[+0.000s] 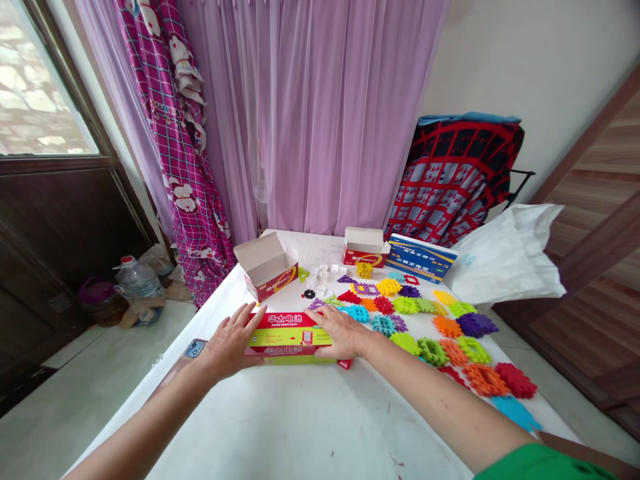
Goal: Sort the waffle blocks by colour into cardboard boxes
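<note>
A red and yellow-green battery box (285, 335), printed "SUPER HEAVY DUTY", lies lengthwise across the white table between my hands. My left hand (229, 343) grips its left end, fingers over the top edge. At the right end, my right hand (340, 333) presses on the box with its thumb and fingers. A small red flap or piece (345, 364) shows under my right hand. Beyond the box, an open red carton (273, 277) stands with its flap raised. Colourful plastic interlocking blocks (383, 325) are spread to the right, several of them close to my right forearm.
A phone (195, 348) lies by the table's left edge. At the back stand a smaller red carton (366, 250) and a blue box (421, 259), with a white plastic bag (505, 257) at the right. White pieces (323, 273) sit mid-table. A water jug (137, 278) is on the floor.
</note>
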A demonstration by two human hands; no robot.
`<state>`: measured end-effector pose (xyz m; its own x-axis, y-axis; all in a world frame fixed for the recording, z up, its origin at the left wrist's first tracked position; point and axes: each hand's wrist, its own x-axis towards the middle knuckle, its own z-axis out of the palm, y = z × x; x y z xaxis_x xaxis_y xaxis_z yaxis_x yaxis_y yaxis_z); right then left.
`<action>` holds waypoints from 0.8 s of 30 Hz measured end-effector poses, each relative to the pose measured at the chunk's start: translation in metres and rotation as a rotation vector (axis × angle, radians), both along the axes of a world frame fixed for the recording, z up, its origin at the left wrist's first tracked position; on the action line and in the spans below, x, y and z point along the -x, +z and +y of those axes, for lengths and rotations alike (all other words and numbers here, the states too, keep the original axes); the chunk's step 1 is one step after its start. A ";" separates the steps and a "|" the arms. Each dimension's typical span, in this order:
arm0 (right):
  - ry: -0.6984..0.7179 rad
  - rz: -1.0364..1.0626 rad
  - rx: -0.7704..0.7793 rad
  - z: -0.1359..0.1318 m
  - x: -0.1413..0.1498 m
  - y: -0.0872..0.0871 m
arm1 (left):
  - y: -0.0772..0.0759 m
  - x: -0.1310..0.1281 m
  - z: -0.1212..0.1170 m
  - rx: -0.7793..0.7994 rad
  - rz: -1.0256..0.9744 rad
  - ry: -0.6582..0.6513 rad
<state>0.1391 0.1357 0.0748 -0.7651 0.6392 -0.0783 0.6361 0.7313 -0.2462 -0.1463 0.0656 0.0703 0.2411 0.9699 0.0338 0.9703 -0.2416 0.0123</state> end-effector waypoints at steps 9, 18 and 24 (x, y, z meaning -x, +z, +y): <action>-0.271 0.137 -0.011 -0.001 -0.053 0.044 | -0.011 0.025 -0.031 -0.425 -0.728 0.399; -0.596 0.167 -0.169 0.078 -0.084 0.074 | -0.100 -0.023 0.007 -0.277 -0.934 0.352; -0.723 0.112 -0.159 0.162 -0.052 0.076 | -0.128 -0.029 0.020 -0.313 -0.799 0.277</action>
<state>0.1908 0.2977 0.1510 -0.1483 0.9827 0.1107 0.9488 0.1729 -0.2642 -0.1175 0.0853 -0.0575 -0.2088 0.9079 0.3634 0.7244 -0.1060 0.6812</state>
